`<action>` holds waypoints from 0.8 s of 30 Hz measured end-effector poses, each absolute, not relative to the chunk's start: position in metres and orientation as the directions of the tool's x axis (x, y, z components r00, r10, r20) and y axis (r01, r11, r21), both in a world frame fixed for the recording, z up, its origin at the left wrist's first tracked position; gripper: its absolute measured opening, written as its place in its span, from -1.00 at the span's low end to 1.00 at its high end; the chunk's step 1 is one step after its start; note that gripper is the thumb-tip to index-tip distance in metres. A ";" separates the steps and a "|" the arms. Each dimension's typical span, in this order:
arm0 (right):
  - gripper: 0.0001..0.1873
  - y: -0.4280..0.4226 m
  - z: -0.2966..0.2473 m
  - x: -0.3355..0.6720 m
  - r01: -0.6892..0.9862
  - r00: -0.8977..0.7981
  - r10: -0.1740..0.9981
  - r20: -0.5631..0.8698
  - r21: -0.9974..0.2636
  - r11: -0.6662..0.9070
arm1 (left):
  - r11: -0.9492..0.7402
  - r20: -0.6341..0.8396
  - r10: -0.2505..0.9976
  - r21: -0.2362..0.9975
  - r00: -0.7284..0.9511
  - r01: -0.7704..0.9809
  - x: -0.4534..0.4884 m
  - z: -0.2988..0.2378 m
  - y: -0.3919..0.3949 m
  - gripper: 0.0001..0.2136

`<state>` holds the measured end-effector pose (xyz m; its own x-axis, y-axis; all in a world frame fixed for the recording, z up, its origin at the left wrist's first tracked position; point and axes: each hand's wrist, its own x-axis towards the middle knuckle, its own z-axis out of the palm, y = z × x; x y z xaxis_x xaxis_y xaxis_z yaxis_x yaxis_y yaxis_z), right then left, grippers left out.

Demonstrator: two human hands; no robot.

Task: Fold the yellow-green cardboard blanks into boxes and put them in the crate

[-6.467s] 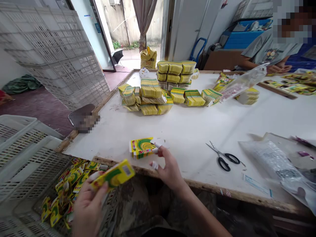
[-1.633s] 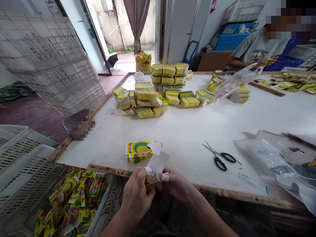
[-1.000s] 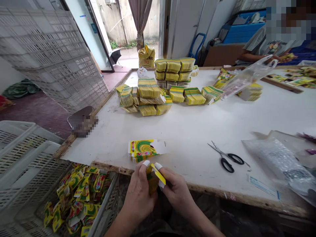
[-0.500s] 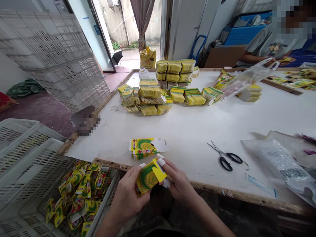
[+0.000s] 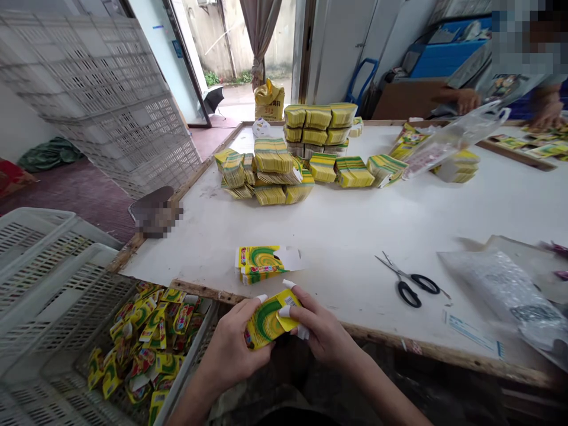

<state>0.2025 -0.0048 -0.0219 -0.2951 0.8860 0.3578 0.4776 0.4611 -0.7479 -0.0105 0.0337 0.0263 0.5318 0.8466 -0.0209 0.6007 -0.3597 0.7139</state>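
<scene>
Just off the table's front edge, my left hand (image 5: 234,343) is closed round a small yellow and green carton (image 5: 265,319), thumb along its upper face. My right hand (image 5: 323,331) grips the carton's right end, its fingers on the yellow end flap, which lies nearly flat against the box. White covers sit on several of my fingertips. Behind my hands, a short stack of flat cartons (image 5: 261,263) lies on the white table (image 5: 346,228), an open white flap at its right end. Below on the left, a plastic crate (image 5: 180,387) holds many folded cartons (image 5: 153,331).
Black-handled scissors (image 5: 410,284) lie right of my hands, with a clear plastic packet (image 5: 506,296) beyond. Bundled flat cartons (image 5: 317,127) are piled at the back. Another person's hand (image 5: 548,112) is over a wooden tray (image 5: 519,155) at the far right. Tall crates (image 5: 102,89) stand left.
My right fingers have pressed the carton's raised end flap down against the box. The other person's hands have moved apart, one now over the tray. The view has shifted slightly.
</scene>
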 end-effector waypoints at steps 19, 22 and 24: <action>-0.47 0.001 -0.026 0.198 0.302 -0.288 0.921 0.260 -0.889 0.345 | -0.348 0.013 0.866 0.735 0.500 0.582 -0.004 0.023 0.035 -0.53; -0.40 -0.001 -0.020 0.184 0.329 -0.283 0.925 0.254 -0.880 0.343 | -0.291 -0.004 0.893 0.758 0.450 0.584 -0.012 0.015 0.027 -0.53; -0.31 0.003 -0.015 0.177 0.317 -0.286 0.926 0.247 -0.888 0.334 | -0.229 -0.040 0.914 0.770 0.404 0.595 -0.035 0.008 0.024 -0.52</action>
